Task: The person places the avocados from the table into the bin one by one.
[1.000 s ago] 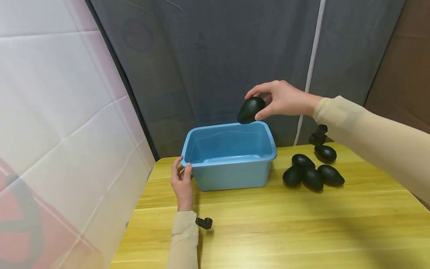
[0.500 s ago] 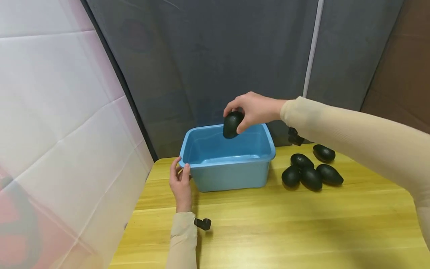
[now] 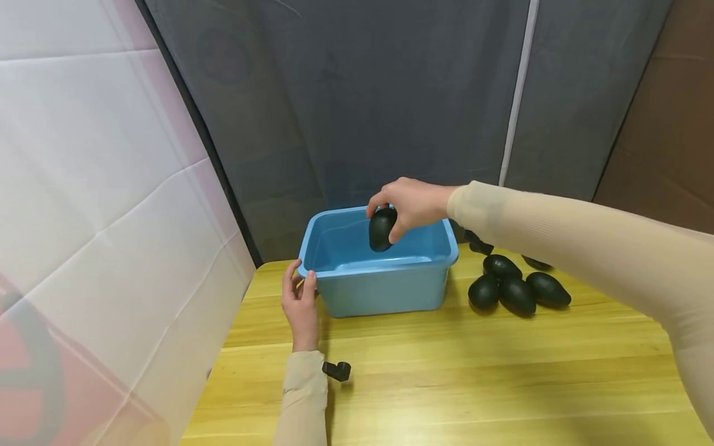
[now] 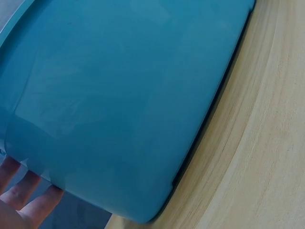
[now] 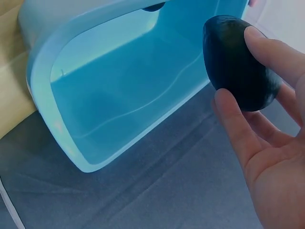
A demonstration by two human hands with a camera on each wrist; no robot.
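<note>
The right hand (image 3: 413, 201) pinches a dark avocado (image 3: 382, 228) between thumb and curled fingers, holding it just inside the open top of the blue tub (image 3: 357, 291). The left hand (image 3: 301, 300) rests against the tub's near-left corner, fingers seemingly fairly straight. Four more avocados (image 3: 515, 288) lie clustered on the yellow table (image 3: 474, 371), right of the tub.

Dark avocado (image 3: 382, 228) held over a blue plastic tub (image 3: 385, 292)

The avocado is near-black, smooth and egg-shaped, pinched between thumb and fingers of the right hand (image 3: 409, 202), its narrow end pointing down, inside the tub's open mouth near the far rim. The tub is rectangular with rounded corners and a rolled rim, stands upright on the yellow wooden table (image 3: 446, 378), and shows nothing inside it. The left hand (image 3: 301, 300) rests against its near-left corner, fingers touching the rim.
</note>
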